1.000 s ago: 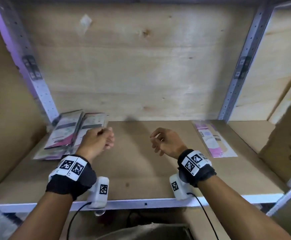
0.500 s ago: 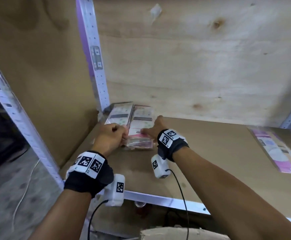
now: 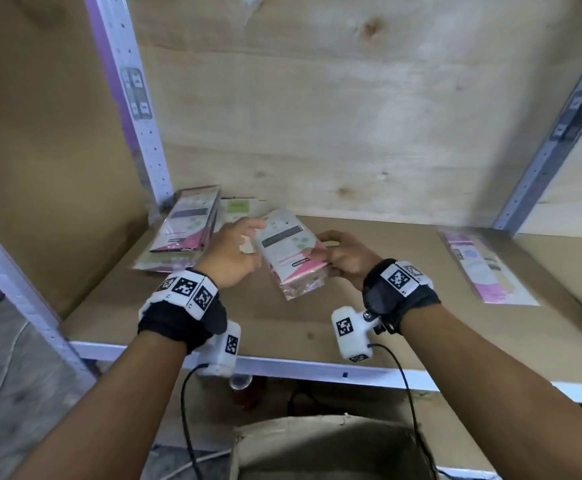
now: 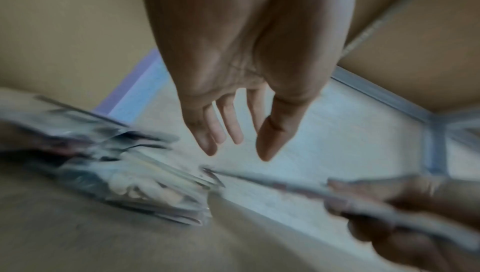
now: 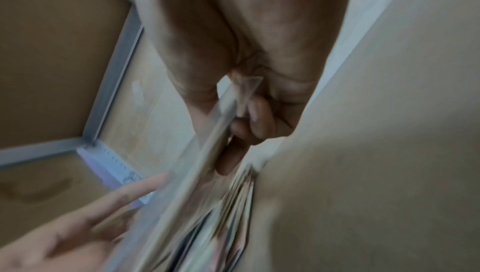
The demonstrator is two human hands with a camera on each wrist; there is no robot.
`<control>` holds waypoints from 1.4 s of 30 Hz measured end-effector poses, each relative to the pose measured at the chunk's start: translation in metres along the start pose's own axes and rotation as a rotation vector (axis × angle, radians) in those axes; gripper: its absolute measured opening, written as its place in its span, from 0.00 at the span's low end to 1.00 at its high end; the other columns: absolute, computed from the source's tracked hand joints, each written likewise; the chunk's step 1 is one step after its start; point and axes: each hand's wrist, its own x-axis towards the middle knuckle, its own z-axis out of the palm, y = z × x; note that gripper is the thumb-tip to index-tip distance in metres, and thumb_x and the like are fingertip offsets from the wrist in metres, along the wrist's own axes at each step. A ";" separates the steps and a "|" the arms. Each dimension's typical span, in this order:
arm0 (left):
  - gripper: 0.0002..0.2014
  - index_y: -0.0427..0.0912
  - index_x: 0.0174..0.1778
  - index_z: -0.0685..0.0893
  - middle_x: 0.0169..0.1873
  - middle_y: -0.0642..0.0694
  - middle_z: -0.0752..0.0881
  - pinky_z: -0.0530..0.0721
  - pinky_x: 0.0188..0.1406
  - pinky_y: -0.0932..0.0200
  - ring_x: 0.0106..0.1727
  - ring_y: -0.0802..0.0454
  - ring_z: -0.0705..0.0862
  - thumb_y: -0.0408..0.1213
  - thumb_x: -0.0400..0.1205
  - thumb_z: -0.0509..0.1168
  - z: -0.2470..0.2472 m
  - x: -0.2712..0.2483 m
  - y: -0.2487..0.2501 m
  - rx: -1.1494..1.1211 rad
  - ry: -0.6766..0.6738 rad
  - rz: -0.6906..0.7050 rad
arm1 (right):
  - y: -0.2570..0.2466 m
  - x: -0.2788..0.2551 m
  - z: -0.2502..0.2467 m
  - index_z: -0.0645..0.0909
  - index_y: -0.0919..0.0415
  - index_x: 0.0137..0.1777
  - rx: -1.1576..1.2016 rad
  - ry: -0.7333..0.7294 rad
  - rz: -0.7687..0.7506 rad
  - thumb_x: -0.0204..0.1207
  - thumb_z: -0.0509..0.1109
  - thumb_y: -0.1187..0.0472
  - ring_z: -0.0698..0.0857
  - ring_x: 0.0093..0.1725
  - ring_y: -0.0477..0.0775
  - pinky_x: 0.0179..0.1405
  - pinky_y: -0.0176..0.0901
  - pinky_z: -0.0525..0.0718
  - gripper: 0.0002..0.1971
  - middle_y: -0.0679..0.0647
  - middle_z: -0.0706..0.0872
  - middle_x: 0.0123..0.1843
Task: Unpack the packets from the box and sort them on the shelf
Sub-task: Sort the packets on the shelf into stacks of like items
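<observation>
My right hand [image 3: 331, 252] grips a small stack of white-and-pink packets [image 3: 287, 247] by its right edge, lifted and tilted above the shelf board [image 3: 351, 323]. In the right wrist view, the thumb and curled fingers of that hand [image 5: 228, 124] pinch the stack [image 5: 207, 149]. My left hand [image 3: 248, 242] hovers just left of the stack with fingers relaxed; the left wrist view shows this hand [image 4: 236, 151] holding nothing. A pile of similar packets [image 3: 185, 230] lies in the shelf's back left corner. The open cardboard box [image 3: 317, 431] stands below the shelf.
A single pink packet [image 3: 486, 268] lies flat at the right of the shelf. Perforated metal uprights stand at the left [image 3: 130, 109] and right [image 3: 559, 133], with a plywood back wall behind. The shelf's white front edge [image 3: 317, 368] runs under my wrists.
Both hands were at the corner pile half a second ago. The right hand has lifted some packets off it and drawn them rightward. The left hand has come away with nothing in it.
</observation>
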 end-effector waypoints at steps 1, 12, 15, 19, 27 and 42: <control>0.31 0.56 0.74 0.76 0.67 0.44 0.75 0.77 0.63 0.55 0.69 0.44 0.72 0.33 0.75 0.74 0.011 -0.001 0.010 0.135 -0.025 0.052 | 0.000 -0.011 -0.011 0.79 0.65 0.60 0.055 -0.016 -0.002 0.76 0.76 0.68 0.89 0.42 0.61 0.28 0.43 0.88 0.14 0.69 0.89 0.58; 0.07 0.51 0.36 0.84 0.31 0.61 0.78 0.67 0.35 0.71 0.39 0.63 0.83 0.42 0.79 0.75 0.085 0.005 0.105 0.132 0.250 0.573 | 0.013 -0.059 -0.108 0.87 0.65 0.58 0.597 -0.018 -0.044 0.85 0.53 0.37 0.75 0.27 0.50 0.22 0.37 0.66 0.32 0.60 0.87 0.39; 0.05 0.50 0.42 0.91 0.26 0.62 0.84 0.73 0.27 0.77 0.29 0.70 0.81 0.47 0.79 0.74 0.095 0.012 0.121 -0.121 0.268 0.484 | 0.012 -0.055 -0.125 0.84 0.63 0.52 0.694 0.103 -0.085 0.86 0.53 0.36 0.70 0.26 0.50 0.22 0.39 0.60 0.30 0.56 0.81 0.34; 0.05 0.49 0.50 0.90 0.41 0.54 0.93 0.86 0.40 0.66 0.41 0.60 0.91 0.40 0.79 0.75 0.111 0.029 0.121 -0.590 0.187 0.249 | 0.019 -0.048 -0.131 0.87 0.64 0.49 0.193 0.285 -0.156 0.82 0.68 0.49 0.77 0.36 0.49 0.36 0.41 0.73 0.17 0.51 0.82 0.36; 0.11 0.44 0.52 0.89 0.40 0.52 0.94 0.90 0.40 0.57 0.44 0.54 0.93 0.37 0.75 0.78 0.149 0.045 0.090 -0.779 0.091 -0.012 | 0.032 -0.038 -0.134 0.82 0.68 0.45 -0.469 0.281 -0.035 0.84 0.62 0.47 0.79 0.39 0.54 0.42 0.46 0.77 0.22 0.56 0.82 0.39; 0.26 0.44 0.26 0.81 0.22 0.52 0.81 0.69 0.24 0.72 0.24 0.61 0.77 0.51 0.89 0.57 0.105 0.051 0.054 -0.016 0.273 0.135 | 0.039 -0.052 -0.124 0.76 0.55 0.31 -0.667 0.197 -0.029 0.56 0.52 0.27 0.77 0.29 0.50 0.33 0.43 0.71 0.30 0.48 0.80 0.28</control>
